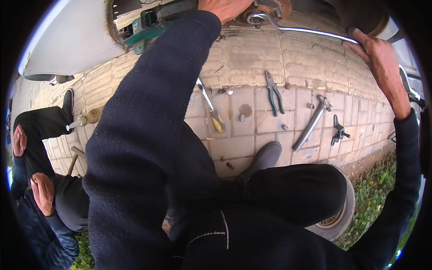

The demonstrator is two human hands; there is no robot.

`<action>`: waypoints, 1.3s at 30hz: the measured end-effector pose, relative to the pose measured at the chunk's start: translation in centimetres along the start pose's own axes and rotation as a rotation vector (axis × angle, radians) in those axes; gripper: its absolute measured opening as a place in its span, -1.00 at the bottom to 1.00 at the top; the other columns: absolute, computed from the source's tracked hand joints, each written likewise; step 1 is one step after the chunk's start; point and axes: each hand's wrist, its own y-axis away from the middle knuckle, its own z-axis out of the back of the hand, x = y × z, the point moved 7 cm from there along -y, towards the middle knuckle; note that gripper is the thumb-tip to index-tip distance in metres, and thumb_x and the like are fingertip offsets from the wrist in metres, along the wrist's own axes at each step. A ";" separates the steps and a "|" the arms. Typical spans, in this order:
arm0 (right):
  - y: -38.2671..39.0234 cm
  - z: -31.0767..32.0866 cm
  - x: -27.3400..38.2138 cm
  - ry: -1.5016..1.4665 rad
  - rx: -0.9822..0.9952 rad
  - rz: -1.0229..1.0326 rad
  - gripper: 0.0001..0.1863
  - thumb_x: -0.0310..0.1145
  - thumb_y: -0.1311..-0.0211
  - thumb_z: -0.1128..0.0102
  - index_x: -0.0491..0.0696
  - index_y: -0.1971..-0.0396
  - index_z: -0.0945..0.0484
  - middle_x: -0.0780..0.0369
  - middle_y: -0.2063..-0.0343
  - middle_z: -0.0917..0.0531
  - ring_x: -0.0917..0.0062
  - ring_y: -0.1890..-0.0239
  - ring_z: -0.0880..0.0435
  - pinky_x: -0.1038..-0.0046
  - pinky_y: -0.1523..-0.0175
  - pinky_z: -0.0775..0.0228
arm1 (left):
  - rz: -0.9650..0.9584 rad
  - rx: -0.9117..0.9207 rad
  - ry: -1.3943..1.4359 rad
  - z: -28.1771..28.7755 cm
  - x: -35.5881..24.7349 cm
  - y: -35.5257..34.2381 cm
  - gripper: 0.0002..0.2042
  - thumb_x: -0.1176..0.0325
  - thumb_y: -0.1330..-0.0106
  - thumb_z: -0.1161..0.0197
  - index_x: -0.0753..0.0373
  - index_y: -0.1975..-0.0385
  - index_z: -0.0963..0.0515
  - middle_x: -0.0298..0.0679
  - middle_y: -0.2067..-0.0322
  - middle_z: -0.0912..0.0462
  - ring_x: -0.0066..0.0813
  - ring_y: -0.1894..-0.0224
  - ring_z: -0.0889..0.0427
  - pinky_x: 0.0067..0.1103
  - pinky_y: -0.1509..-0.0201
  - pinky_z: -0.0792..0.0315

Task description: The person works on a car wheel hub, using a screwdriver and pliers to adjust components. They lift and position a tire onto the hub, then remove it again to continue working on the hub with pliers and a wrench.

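A long chrome wrench [310,31] reaches across the top of the head view. Its ring end sits over the middle of a rusty wheel hub [282,8] with studs. My right hand [379,60] is closed round the far end of the handle, thumb along it. My left hand [225,8] is by the hub at the upper edge; its fingers are cut off by the frame. On the paving below lie green-handled pliers [273,94], a screwdriver [212,109] with a yellow and dark handle, a metal hammer [312,123] and a black clamp-like tool [339,130].
A green jack [144,36] stands under the white car body [67,36]. Several small metal parts, one a socket [241,118], lie on the paving. Another person's hands [42,193] rest at the left. A wheel [344,216] lies beside my knee, near grass [373,189].
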 end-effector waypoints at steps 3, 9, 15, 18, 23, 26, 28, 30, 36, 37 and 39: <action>0.6 -1.8 -0.8 -0.035 0.040 -0.063 -0.53 0.08 -0.45 -0.11 -0.05 0.03 -0.57 -0.01 0.47 -0.67 0.04 0.34 -0.70 0.17 0.22 -0.55 | 0.011 -0.047 -0.071 -0.4 0.1 -0.7 -0.22 -0.33 -0.28 -0.24 0.44 -0.05 -0.51 0.23 0.03 -0.64 0.17 -0.06 -0.62 -0.15 -0.17 -0.47; 1.5 -5.0 -1.6 -0.176 0.014 -0.089 -0.48 0.09 -0.42 -0.15 -0.11 -0.01 -0.59 -0.02 0.42 -0.68 0.02 0.29 -0.70 0.17 0.18 -0.53 | -0.006 -0.079 -0.152 -0.8 0.3 -1.0 -0.19 -0.39 -0.22 -0.23 0.40 -0.03 -0.56 0.20 0.09 -0.69 0.15 -0.01 -0.66 -0.16 -0.14 -0.50; 2.2 -8.1 -1.6 -0.451 0.052 -0.171 -0.50 0.10 -0.42 -0.15 -0.13 0.23 -0.53 -0.07 0.48 -0.57 -0.06 0.34 -0.58 0.16 0.23 -0.42 | -0.028 -0.112 -0.150 -0.4 0.0 -1.0 -0.17 -0.41 -0.21 -0.22 0.41 -0.01 -0.57 0.19 0.11 -0.70 0.15 0.02 -0.67 -0.16 -0.11 -0.52; 2.5 -10.3 -1.2 -0.513 0.014 -0.167 -0.49 0.10 -0.42 -0.16 -0.14 0.25 -0.50 -0.06 0.50 -0.52 -0.06 0.36 -0.50 0.15 0.24 -0.37 | -0.017 -0.106 -0.180 -0.5 0.1 -1.1 -0.16 -0.43 -0.21 -0.21 0.41 0.00 -0.56 0.19 0.13 -0.71 0.15 0.04 -0.68 -0.16 -0.09 -0.53; 2.9 -14.3 -1.1 -0.655 0.088 -0.223 -0.49 0.09 -0.43 -0.18 -0.16 0.25 -0.53 -0.02 0.50 -0.50 0.02 0.38 -0.48 0.21 0.21 -0.37 | -0.016 -0.102 -0.191 -0.5 0.2 -1.1 -0.14 -0.48 -0.20 -0.17 0.41 0.04 -0.57 0.18 0.16 -0.71 0.14 0.05 -0.69 -0.15 -0.07 -0.54; 3.1 -14.9 -1.3 -0.737 0.084 -0.242 -0.50 0.07 -0.43 -0.20 -0.17 0.26 -0.53 0.01 0.53 -0.47 0.08 0.42 -0.41 0.26 0.23 -0.36 | 0.005 -0.072 -0.183 -0.6 0.4 -1.1 -0.12 -0.52 -0.18 -0.14 0.40 0.07 -0.57 0.19 0.16 -0.72 0.11 0.05 -0.70 -0.17 -0.06 -0.55; 3.1 -14.7 -1.6 -0.729 0.103 -0.236 -0.50 0.06 -0.43 -0.21 -0.18 0.26 -0.53 0.05 0.53 -0.43 0.17 0.44 -0.36 0.30 0.23 -0.35 | -0.035 -0.117 -0.178 -0.4 0.1 -1.1 -0.10 -0.53 -0.18 -0.13 0.41 0.08 -0.57 0.19 0.17 -0.72 0.09 0.04 -0.70 -0.19 -0.07 -0.55; 3.0 -14.6 -1.9 -0.738 0.134 -0.239 -0.53 0.00 -0.44 -0.21 -0.19 0.29 -0.48 0.11 0.51 -0.36 0.30 0.42 -0.31 0.37 0.22 -0.32 | -0.033 -0.110 -0.162 -0.5 0.2 -1.1 -0.10 -0.53 -0.17 -0.14 0.42 0.08 -0.57 0.19 0.16 -0.72 0.09 0.05 -0.70 -0.20 -0.09 -0.55; 2.3 -14.7 -2.2 -0.707 0.171 -0.242 -0.60 -0.11 -0.47 -0.21 -0.18 0.33 -0.40 0.18 0.47 -0.24 0.48 0.38 -0.25 0.46 0.20 -0.26 | -0.010 -0.069 -0.097 -0.5 0.2 -0.8 -0.11 -0.46 -0.17 -0.22 0.45 0.00 -0.57 0.18 0.10 -0.70 0.04 -0.01 -0.69 -0.22 -0.13 -0.54; 2.3 -14.6 -2.3 -0.695 0.161 -0.260 -0.60 -0.12 -0.47 -0.21 -0.18 0.33 -0.41 0.18 0.47 -0.25 0.48 0.39 -0.25 0.45 0.21 -0.27 | -0.014 -0.079 -0.092 -0.4 0.2 -0.7 -0.11 -0.46 -0.18 -0.23 0.46 -0.01 -0.57 0.18 0.10 -0.70 0.04 -0.01 -0.69 -0.22 -0.13 -0.54; 2.3 -14.1 -2.4 -0.635 0.114 -0.266 -0.52 0.01 -0.42 -0.26 -0.18 0.33 -0.49 0.11 0.56 -0.36 0.35 0.48 -0.28 0.37 0.29 -0.33 | -0.034 -0.096 -0.079 -0.1 0.0 -0.7 -0.11 -0.43 -0.19 -0.23 0.47 -0.05 -0.57 0.17 0.07 -0.69 0.02 -0.04 -0.68 -0.23 -0.15 -0.54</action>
